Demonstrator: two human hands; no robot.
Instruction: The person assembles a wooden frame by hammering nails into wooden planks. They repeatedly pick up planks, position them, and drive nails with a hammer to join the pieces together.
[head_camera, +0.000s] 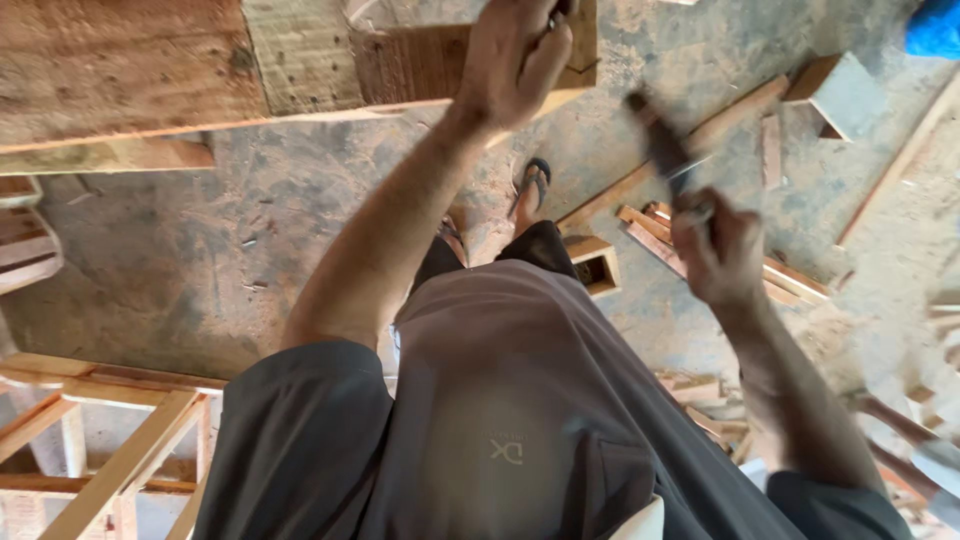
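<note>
My left hand (515, 55) reaches forward over a wide wooden plank (130, 70) at the top of the view. Its fingers are curled and pinched together on something small and dark at the frame's top edge; what it is I cannot tell. My right hand (715, 250) is raised to the right of my body and grips the handle of a dark tool (660, 145). The tool is blurred and points up and left towards the plank's end. My grey shirt fills the lower middle.
My sandalled foot (535, 185) stands on the dusty concrete floor. A small open wooden box (597, 265) and several wood strips (790, 280) lie to the right. Another wooden box (840, 95) sits at the upper right. Wooden frames (110, 440) stand at the lower left.
</note>
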